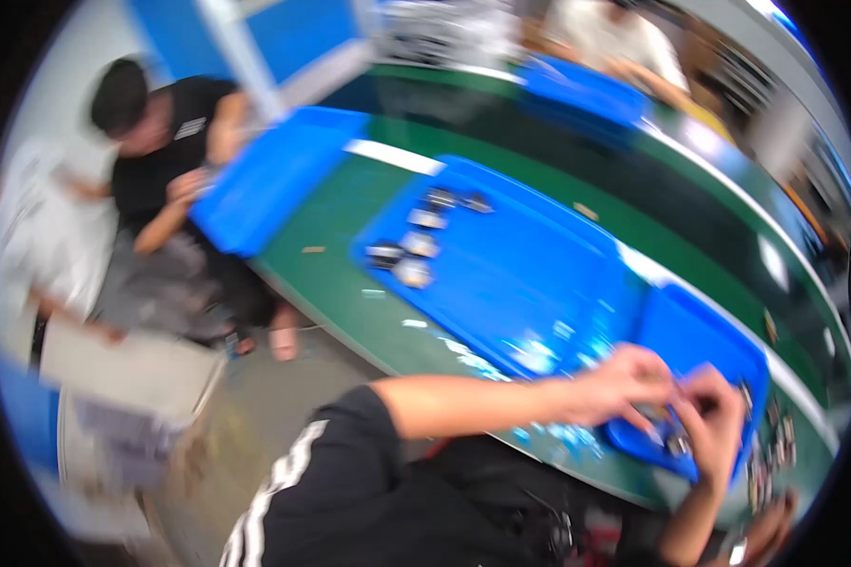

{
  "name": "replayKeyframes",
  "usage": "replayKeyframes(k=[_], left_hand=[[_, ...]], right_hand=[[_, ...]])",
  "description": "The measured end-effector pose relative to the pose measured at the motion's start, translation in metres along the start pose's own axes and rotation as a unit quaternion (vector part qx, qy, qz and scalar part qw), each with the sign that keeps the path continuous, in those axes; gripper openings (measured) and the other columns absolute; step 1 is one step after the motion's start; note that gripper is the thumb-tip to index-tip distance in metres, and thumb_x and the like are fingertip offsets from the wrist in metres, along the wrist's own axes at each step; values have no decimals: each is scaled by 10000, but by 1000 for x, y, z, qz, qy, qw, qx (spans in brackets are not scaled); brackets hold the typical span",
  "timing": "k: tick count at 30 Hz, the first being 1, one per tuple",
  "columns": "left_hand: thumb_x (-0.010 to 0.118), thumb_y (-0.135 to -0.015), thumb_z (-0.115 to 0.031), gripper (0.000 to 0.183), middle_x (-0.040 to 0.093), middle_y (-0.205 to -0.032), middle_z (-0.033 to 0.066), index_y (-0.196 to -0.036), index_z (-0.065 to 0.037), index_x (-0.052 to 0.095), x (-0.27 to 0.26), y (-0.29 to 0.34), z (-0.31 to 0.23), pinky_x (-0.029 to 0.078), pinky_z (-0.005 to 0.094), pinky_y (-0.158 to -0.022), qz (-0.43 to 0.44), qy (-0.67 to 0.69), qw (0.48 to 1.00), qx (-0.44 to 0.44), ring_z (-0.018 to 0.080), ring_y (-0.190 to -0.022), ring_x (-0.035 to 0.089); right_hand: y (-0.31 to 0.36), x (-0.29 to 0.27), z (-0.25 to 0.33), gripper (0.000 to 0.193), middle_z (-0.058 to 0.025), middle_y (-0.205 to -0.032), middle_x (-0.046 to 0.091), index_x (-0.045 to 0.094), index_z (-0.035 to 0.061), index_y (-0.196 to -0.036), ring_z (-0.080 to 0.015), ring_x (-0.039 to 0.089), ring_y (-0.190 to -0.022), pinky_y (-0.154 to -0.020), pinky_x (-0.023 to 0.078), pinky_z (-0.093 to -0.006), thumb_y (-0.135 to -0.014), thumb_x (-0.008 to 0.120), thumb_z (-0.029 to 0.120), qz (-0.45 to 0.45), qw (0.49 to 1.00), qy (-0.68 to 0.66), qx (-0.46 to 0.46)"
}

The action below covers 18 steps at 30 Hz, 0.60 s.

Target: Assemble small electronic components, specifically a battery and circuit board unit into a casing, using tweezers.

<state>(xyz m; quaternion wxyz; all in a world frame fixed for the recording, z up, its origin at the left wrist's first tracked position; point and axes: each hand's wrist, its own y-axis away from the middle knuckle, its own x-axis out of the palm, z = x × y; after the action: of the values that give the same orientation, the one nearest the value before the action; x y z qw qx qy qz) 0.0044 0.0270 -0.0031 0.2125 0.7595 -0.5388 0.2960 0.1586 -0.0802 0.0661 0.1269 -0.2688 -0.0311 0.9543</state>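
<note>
Several small cylindrical parts, dark and pale, sit in the large blue tray, well left of and beyond the left hand. Light-blue scraps lie on the green bench, on the near side of that hand. Its fingers are bent, tips close to those of the right hand; blur prevents telling whether either grips anything. Beneath both: smaller blue tray, containing a metallic part. Right of the right hand: loose small pieces.
</note>
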Motion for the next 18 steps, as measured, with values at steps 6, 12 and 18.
replayKeyframes(k=[6, 12, 18], left_hand=[[562, -952, -119, 171, 613, -1055, 146, -1064, 9, 571, 0, 0, -11, 630, 373, -710, 5, 34, 997, -69, 301, -1008, 654], [545, -954, -89, 148, 611, -1044, 153, -1060, 14, 566, 8, -2, -1, 637, 370, -690, 39, 48, 995, -73, 335, -998, 656], [582, -934, -72, 124, 624, -1049, 119, -1039, -5, 575, 14, 2, -4, 618, 339, -706, 31, 20, 998, -43, 263, -999, 659]], right_hand=[[0, -6, -4, 76, -22, -783, 602, 669, 9, -857, -42, 450, -575, -508, 324, -203, -806, 708, 49, 9, 999, -34, -2], [12, -11, -8, 110, -57, -784, 664, 660, -36, -855, -47, 554, -691, -590, 409, -192, -844, 674, 73, 8, 980, -186, 74], [10, -7, -8, 112, -58, -774, 663, 672, -19, -852, -85, 579, -710, -633, 436, -224, -836, 677, 91, 9, 947, -298, 122]])
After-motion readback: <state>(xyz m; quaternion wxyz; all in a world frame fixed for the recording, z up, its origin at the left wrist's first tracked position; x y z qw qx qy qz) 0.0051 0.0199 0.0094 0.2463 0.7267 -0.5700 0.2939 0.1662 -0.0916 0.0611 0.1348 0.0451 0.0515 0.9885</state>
